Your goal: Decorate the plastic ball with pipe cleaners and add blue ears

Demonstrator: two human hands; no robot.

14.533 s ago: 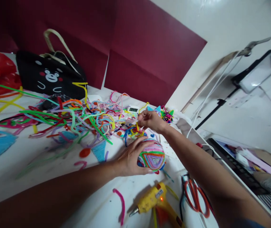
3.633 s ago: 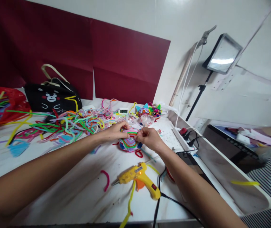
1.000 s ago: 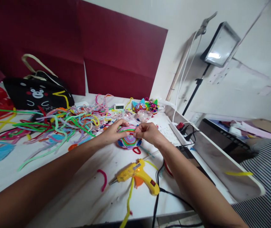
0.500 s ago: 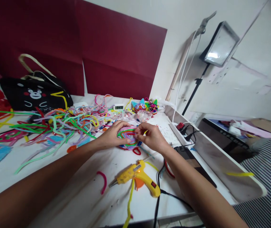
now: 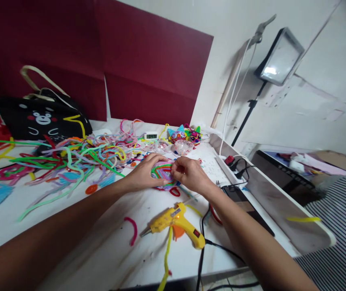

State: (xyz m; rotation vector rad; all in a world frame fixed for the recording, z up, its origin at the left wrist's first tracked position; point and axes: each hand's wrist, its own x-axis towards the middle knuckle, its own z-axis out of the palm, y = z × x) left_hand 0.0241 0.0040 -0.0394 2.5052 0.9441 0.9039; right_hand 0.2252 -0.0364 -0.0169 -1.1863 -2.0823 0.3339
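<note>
- Left hand [image 5: 144, 173] half-curled round the left side of the ball [image 5: 162, 171], thumb on its front, fingers over its back.
- Right hand [image 5: 187, 173] at the ball's right side, thumb and forefinger brought together against it; cannot tell whether something small is pinched between them.
- Ball striped in many colours, about midway between the near and far edges of the counter [image 5: 100, 246].
- Red loop [image 5: 177, 195] just beside the ball, on its near side.
- Glue gun [image 5: 169, 218] lying between the ball and the counter's near edge, nozzle pointing left, small light glowing.
- Pink strip [image 5: 134, 232] left of the nozzle; yellow strip [image 5: 166, 256] running from the gun to the near edge.
- Tablet [image 5: 250, 210] towards the right edge, partly behind the right forearm.
- Heap of pipe cleaners [image 5: 78, 157] spread over the left side.
- Clock [image 5: 150, 136] near the far edge; black bag [image 5: 42, 115] at the far left corner.
</note>
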